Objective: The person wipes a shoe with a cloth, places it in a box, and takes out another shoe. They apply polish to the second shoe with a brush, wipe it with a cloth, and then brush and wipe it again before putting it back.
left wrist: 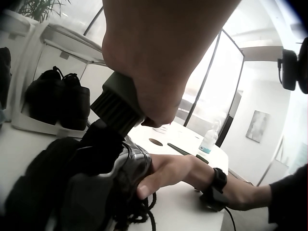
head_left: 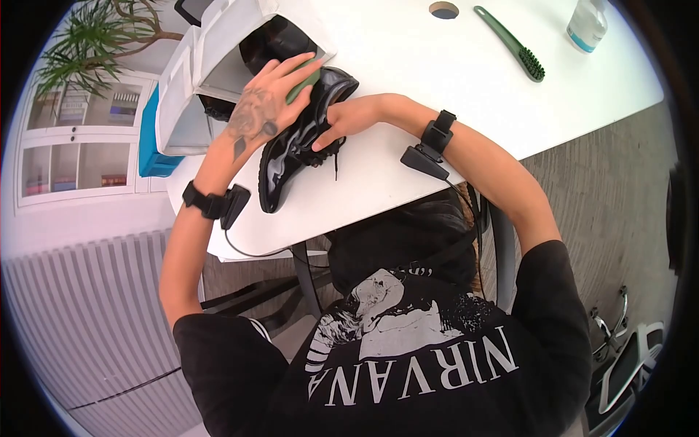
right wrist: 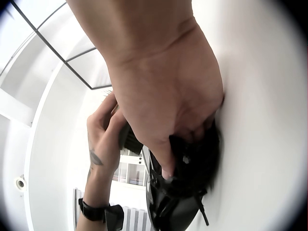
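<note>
A glossy black lace-up shoe [head_left: 290, 149] lies on the white table, toe toward the person and heel farther off. My right hand [head_left: 355, 115] grips it at the opening and laces, thumb over the laces and the other fingers mostly hidden inside. In my left hand [head_left: 268, 98] is a green-backed shoe brush [head_left: 303, 80], held between thumb and fingers. The left wrist view shows its dark bristles [left wrist: 114, 113] facing down, right at the heel end of the shoe. Black laces [left wrist: 139, 211] hang loose at the shoe's side.
White open-fronted boxes [head_left: 218, 54] stand at the table's left, with black shoes [left wrist: 57, 101] inside one. Farther right on the table [head_left: 408, 65] lie a long green-handled brush [head_left: 513, 47] and a clear bottle [head_left: 587, 28]. A round hole [head_left: 443, 10] pierces the tabletop.
</note>
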### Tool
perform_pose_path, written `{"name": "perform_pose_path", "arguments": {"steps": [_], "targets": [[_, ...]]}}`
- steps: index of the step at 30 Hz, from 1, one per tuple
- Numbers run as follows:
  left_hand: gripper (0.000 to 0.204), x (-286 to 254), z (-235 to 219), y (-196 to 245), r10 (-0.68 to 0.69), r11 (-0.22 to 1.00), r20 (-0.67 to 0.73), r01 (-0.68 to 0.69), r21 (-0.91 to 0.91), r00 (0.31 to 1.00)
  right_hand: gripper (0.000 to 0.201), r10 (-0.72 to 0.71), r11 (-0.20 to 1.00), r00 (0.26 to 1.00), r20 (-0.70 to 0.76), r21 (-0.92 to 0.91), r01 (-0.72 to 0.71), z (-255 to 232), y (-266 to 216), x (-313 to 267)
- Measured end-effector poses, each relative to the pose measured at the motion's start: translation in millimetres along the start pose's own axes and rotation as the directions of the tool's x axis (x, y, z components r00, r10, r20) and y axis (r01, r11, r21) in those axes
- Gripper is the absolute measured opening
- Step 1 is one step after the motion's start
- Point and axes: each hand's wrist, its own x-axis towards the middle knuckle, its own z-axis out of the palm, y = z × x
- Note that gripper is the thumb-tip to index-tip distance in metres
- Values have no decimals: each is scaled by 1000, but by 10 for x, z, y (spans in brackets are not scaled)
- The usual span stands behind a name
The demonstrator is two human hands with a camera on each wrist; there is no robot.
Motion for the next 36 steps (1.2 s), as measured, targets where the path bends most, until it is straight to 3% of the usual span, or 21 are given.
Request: {"name": "perform_pose_path", "arguments": {"steps": [6, 10, 16, 19, 22, 26, 33, 34, 36], "targets": [[46, 489, 245, -320, 96, 993, -59, -92, 67, 994, 84, 10, 1000, 999, -37, -22, -11, 34, 25, 9], [46, 425, 157, -260, 35, 998, 7, -36, 45, 999, 82, -18, 1000, 1000, -19, -16, 17, 6, 21, 38], [48, -240, -99, -47, 42, 999, -12, -42, -9, 999, 81, -75, 993, 990, -117, 86, 85, 74, -62, -60], [49, -686, -275, 149, -42, 998, 42, 44, -48, 998, 81, -51, 998, 994, -94, 44, 55, 78, -66, -74], [50, -1156, -412, 196, -121, 992, 11, 121, -16, 993, 76, -32, 999, 999, -37, 19, 33, 36, -44, -27], [52, -1446, -454, 440, -141, 990, 41, 142, -19, 989, 78, -49, 998, 998, -36, 26, 50, 49, -20, -14], [51, -1037, -152, 357, -92, 994, -86, 86, -66, 992, 79, 13, 1000, 1000, -4, 9, -13, 13, -107, -99], [50, -929, -67, 303, -50, 998, -161, 42, -51, 986, 79, 30, 1000, 1000, 2, -9, -30, 24, -82, -73], [50, -732, 37, 244, -43, 998, -201, 34, -47, 979, 80, -53, 998, 998, -39, 34, 54, 159, 307, 195]]}}
